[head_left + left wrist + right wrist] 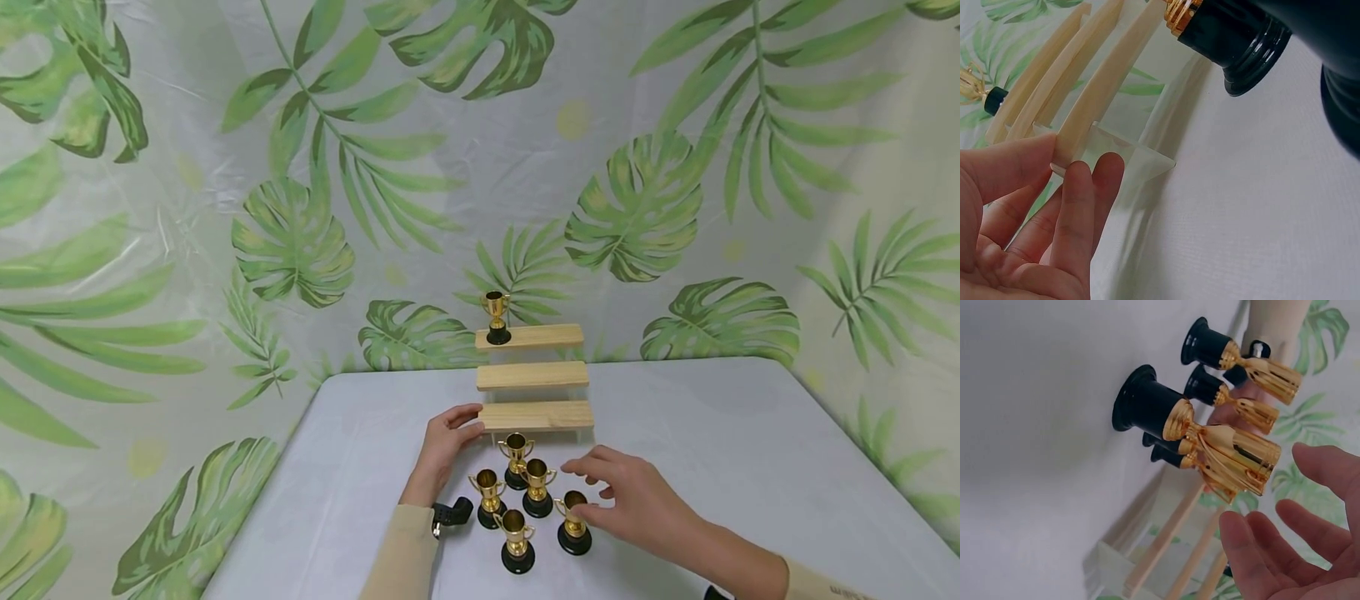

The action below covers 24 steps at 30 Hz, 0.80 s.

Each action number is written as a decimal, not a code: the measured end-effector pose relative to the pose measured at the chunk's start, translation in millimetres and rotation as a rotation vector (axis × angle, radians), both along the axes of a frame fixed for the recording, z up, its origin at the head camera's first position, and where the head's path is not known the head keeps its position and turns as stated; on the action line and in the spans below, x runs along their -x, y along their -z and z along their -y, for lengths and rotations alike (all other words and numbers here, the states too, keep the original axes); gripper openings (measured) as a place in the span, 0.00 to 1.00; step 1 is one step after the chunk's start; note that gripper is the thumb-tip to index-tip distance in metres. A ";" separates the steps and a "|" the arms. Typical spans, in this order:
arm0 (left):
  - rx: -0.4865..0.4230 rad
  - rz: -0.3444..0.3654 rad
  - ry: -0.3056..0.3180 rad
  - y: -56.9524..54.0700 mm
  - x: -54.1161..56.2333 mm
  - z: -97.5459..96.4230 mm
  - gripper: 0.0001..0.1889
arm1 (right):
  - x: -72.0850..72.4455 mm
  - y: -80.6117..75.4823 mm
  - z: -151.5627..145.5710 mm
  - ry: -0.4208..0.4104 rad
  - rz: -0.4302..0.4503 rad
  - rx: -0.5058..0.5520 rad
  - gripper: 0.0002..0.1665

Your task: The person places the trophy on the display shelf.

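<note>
Trophy [1186,422], thumb [1329,465] apart: right wrist only

From my station, cups [1241,450] look like glossy gold metal, bases [1147,400] like shiny black plastic. Boards [533,376]: smooth matt wood; supports [1124,150]: translucent plastic. Wall sheet [517,179]: faintly glossy.

Three-step rack [533,376] standing upright, pale wood planks [536,415] on translucent supports [1125,156]. One gold trophy cup [495,308] with a black base [498,337] sits at the top plank's 9 o'clock end; five matching upright cups [537,477] are bunched at the rack's 6 o'clock.
</note>
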<state>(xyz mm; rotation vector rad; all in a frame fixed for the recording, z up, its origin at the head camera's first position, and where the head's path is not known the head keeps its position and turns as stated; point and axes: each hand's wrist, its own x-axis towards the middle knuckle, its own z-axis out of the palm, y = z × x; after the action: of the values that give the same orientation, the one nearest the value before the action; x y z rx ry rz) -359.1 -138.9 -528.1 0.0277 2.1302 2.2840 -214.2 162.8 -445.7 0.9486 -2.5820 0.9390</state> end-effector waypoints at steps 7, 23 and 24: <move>-0.003 -0.001 0.012 -0.8 0.2 0.1 0.21 | -1.8 9.3 -0.3 -0.006 0.011 0.020 0.24; -0.011 -0.026 0.062 -25.0 -18.2 -0.2 0.21 | -2.8 24.7 5.3 0.008 -0.021 0.040 0.24; -0.013 -0.024 0.062 -25.5 -18.8 -0.2 0.21 | -3.0 25.2 5.7 0.013 -0.021 0.040 0.23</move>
<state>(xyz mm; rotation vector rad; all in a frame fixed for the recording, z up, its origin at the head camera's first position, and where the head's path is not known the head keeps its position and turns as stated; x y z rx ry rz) -340.3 -138.7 -502.7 0.1207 2.0948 2.2745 -211.3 157.1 -470.9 0.9247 -2.5397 0.9685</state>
